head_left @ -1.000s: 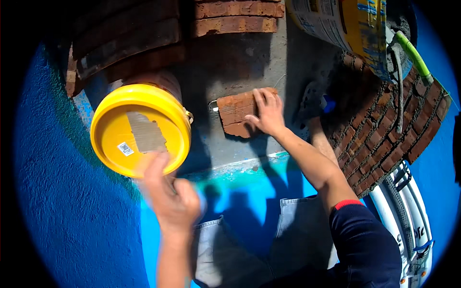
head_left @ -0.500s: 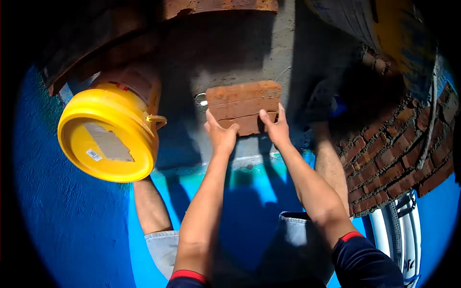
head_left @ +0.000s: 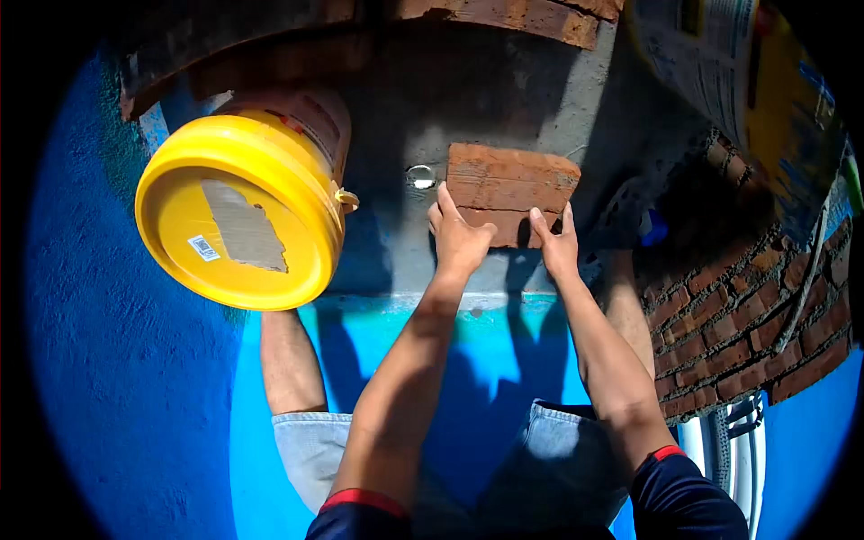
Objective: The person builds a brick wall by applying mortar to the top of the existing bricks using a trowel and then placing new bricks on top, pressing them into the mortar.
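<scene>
A flat reddish-brown brick (head_left: pixel 509 184) with a line across its face is held in front of me. My left hand (head_left: pixel 461 238) grips its lower left corner, the thumb lying toward the lower edge. My right hand (head_left: pixel 558 245) clasps the lower right part, its thumb on the face and a finger along the side. Parts of the fingers are hidden behind the brick. Grey cement floor shows behind it, with a small whitish round thing (head_left: pixel 420 177) just to its left.
On the left is a yellow bucket (head_left: pixel 317 225) with a torn grey patch on its round end. Curved brickwork (head_left: pixel 504 18) crosses the top. Mortared brickwork (head_left: pixel 720 337) rises at right beside white pipes (head_left: pixel 747 468). Another yellow container (head_left: pixel 774 117) is at upper right. Blue wall (head_left: pixel 117 315) borders the left.
The view has shifted, so the bucket, brick and hands all appear farther right. The brick has tilted slightly, its right side now lower. Both hands keep their hold.
</scene>
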